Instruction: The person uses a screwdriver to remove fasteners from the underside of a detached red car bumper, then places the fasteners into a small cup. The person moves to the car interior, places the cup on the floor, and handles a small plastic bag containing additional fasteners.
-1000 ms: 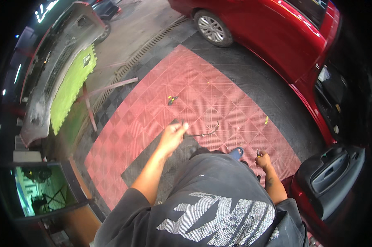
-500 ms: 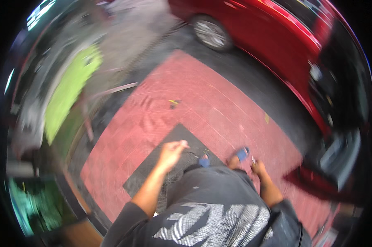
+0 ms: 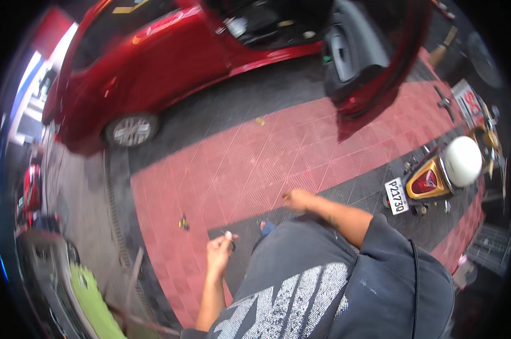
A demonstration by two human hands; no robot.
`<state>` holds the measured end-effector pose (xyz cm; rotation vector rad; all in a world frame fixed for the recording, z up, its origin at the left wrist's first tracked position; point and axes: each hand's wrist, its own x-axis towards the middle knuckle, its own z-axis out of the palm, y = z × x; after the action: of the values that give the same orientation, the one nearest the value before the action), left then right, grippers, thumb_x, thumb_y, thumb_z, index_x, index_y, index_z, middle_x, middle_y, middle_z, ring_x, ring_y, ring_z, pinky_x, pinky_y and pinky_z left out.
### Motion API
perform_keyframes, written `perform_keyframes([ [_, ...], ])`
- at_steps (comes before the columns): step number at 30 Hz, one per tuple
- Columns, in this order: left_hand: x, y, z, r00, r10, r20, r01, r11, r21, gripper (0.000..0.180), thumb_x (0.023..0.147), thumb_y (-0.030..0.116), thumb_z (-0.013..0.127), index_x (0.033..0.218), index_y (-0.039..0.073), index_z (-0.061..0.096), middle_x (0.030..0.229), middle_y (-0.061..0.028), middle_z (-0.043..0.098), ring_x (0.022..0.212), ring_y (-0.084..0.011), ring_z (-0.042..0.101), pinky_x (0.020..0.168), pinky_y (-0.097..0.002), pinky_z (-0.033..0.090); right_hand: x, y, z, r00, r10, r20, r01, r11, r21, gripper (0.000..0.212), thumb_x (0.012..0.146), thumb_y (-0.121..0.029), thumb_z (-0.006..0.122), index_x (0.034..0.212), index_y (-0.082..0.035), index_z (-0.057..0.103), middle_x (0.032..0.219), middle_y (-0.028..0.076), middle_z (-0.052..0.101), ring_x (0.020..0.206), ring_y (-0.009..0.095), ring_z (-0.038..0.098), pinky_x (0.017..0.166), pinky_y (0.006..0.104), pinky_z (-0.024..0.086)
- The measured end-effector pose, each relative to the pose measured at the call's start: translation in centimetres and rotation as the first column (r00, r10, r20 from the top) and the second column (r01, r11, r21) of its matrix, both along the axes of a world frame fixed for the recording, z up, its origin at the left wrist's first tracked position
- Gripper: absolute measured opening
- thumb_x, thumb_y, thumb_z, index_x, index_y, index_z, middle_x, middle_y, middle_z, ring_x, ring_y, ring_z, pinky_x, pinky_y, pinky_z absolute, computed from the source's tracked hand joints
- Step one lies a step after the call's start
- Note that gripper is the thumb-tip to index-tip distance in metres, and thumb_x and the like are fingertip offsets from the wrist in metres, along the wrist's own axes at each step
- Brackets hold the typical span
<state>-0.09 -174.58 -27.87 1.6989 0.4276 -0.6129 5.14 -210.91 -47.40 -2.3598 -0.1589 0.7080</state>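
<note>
Head view, swung round since a second ago: red car (image 3: pixel 170 62) now across the top rather than at the upper right, open door (image 3: pixel 368 56) now top centre instead of at the right edge. Green panel (image 3: pixel 94 305) shifted from the upper left to the lower left corner. Blur of half a second ago gone.

Left hand (image 3: pixel 219 251) raised over the red tiles (image 3: pixel 221 169), fingers pinched shut on a thin dark wire (image 3: pixel 232 243), as before; what the wire is cannot be told. Right hand (image 3: pixel 298 199) out to the right over the dark mat (image 3: pixel 357 195), loosely curled, something small at the fingertips, too small to tell; grip cannot be told. Hands well apart, as a second ago.

Around: small yellow-dark bit (image 3: pixel 183 222) on the tiles left of the left hand, another yellow scrap (image 3: pixel 260 121) nearer the car. Scooter rear (image 3: pixel 425 183) with white helmet (image 3: pixel 462 161) at the right, newly in sight. Blue shoe tip (image 3: pixel 265 227) between the hands. Grey shirt (image 3: pixel 323 282) covering the lower floor.
</note>
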Motion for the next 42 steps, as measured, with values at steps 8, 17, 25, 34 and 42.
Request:
perform_keyframes([
  [8, 5.8, -20.5, 0.9, 0.918, -0.392, -0.058, 0.328, 0.833, -0.446, 0.04, 0.111, 0.036, 0.062, 0.119, -0.002, 0.073, 0.068, 0.0076, 0.048, 0.057, -0.0027, 0.039, 0.053, -0.0255, 0.032, -3.8, -5.3, 18.9, 0.996, 0.09, -0.006, -0.08, 0.918, 0.388, 0.069, 0.097, -0.051, 0.074, 0.145, -0.004, 0.059, 0.135, 0.023, 0.069, 0.125, 0.037, 0.068, 0.106, 0.047, 0.053],
  [17, 7.7, -46.5, 4.3, 0.86, -0.511, -0.001, 0.469, 0.79, -0.394, 0.023, 0.108, 0.02, 0.055, 0.121, 0.003, 0.065, 0.075, 0.0021, 0.051, 0.062, -0.0103, 0.047, 0.057, -0.0266, 0.04, -12.7, -26.9, 14.0, 0.808, -0.414, -0.419, 0.549, 0.272, 0.79, 0.039, 0.116, -0.033, 0.049, 0.129, -0.001, 0.067, 0.132, 0.012, 0.071, 0.124, 0.022, 0.065, 0.11, 0.0387, 0.048],
  [25, 6.4, -63.0, 1.9, 0.747, -0.606, -0.275, 0.337, 0.701, -0.628, 0.028, 0.104, 0.011, 0.048, 0.131, 0.005, 0.052, 0.092, -0.0057, 0.06, 0.073, -0.0164, 0.056, 0.062, -0.0314, 0.045, -17.1, -44.4, 16.7, 0.498, -0.757, -0.422, 0.589, -0.062, 0.806, 0.026, 0.111, -0.025, 0.058, 0.119, -0.002, 0.069, 0.086, 0.0, 0.064, 0.084, 0.012, 0.063, 0.083, 0.0323, 0.053],
  [34, 9.8, -76.3, 2.1, 0.672, -0.701, -0.238, 0.584, 0.699, -0.412, 0.045, 0.114, 0.041, 0.042, 0.149, 0.013, 0.052, 0.102, -0.0028, 0.064, 0.079, -0.0109, 0.053, 0.064, -0.027, 0.042, -10.3, -53.5, 19.9, 0.534, -0.843, -0.063, 0.704, 0.402, 0.586, 0.039, 0.089, -0.023, 0.087, 0.122, -0.006, 0.076, 0.069, -0.01, 0.037, 0.063, 0.004, 0.037, 0.058, 0.0245, 0.032],
  [42, 15.3, -90.1, 5.2, 0.703, -0.71, -0.046, 0.612, 0.636, -0.47, 0.054, 0.111, 0.03, 0.042, 0.162, 0.013, 0.033, 0.101, -0.0034, 0.066, 0.069, -0.0094, 0.051, 0.056, -0.0248, 0.037, -3.4, -68.1, 22.0, 0.68, -0.711, 0.18, 0.567, 0.666, 0.485, 0.033, 0.088, -0.024, 0.089, 0.116, -0.007, 0.082, 0.079, 0.0, 0.065, 0.074, 0.01, 0.058, 0.07, 0.0311, 0.05],
])
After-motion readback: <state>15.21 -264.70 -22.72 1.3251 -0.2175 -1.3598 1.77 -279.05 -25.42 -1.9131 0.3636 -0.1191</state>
